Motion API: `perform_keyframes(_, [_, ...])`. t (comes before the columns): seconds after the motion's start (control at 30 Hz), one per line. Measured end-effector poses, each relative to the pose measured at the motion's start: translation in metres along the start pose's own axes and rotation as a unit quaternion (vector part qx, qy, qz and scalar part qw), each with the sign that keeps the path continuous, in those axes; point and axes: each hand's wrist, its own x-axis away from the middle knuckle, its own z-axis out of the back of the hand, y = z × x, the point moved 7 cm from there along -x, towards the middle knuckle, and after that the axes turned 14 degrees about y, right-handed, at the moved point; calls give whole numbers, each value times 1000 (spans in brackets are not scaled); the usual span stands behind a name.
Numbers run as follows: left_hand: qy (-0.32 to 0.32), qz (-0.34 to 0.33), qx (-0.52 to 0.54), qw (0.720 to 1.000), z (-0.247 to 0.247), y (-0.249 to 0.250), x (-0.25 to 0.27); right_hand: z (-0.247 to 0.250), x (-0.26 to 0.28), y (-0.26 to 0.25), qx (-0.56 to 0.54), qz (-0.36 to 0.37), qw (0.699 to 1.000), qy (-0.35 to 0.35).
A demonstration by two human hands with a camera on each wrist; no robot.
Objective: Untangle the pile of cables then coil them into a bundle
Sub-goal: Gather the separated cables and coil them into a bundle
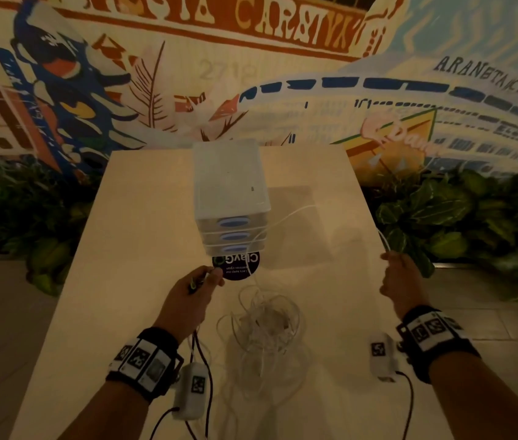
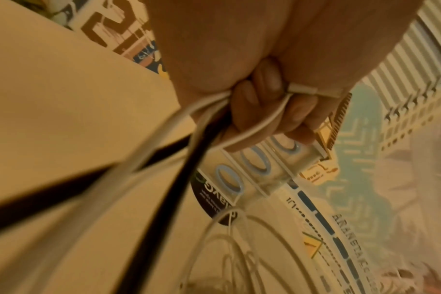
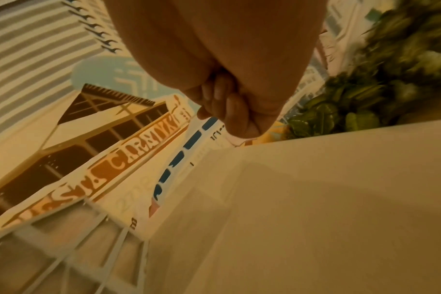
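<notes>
**Snag risk as one white strand is drawn from the pile**

Several thin white and black cable ends (image 2: 209, 111) are clenched in the left hand (image 1: 195, 289), left of centre in the head view. The right hand (image 1: 400, 281), at the right edge, is closed round a single thin white cable (image 1: 283, 217) — its long axis runs leftward, arcing past the translucent plastic drawer unit (image 1: 230, 198) down to the loose tangle of white cables (image 1: 264, 319) at lower centre. A harder pull could tighten a knot, or drag the drawers — the strand lies against them.
</notes>
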Motion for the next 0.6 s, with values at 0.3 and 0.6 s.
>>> perform_keyframes(0.3, [39, -13, -85, 995, 26, -5, 3, 1, 31, -72, -119, 85, 989, -30])
perform_keyframes(0.6, [28, -10, -86, 996, 13, 6, 4, -68, 127, -156, 89, 414, 859, -286])
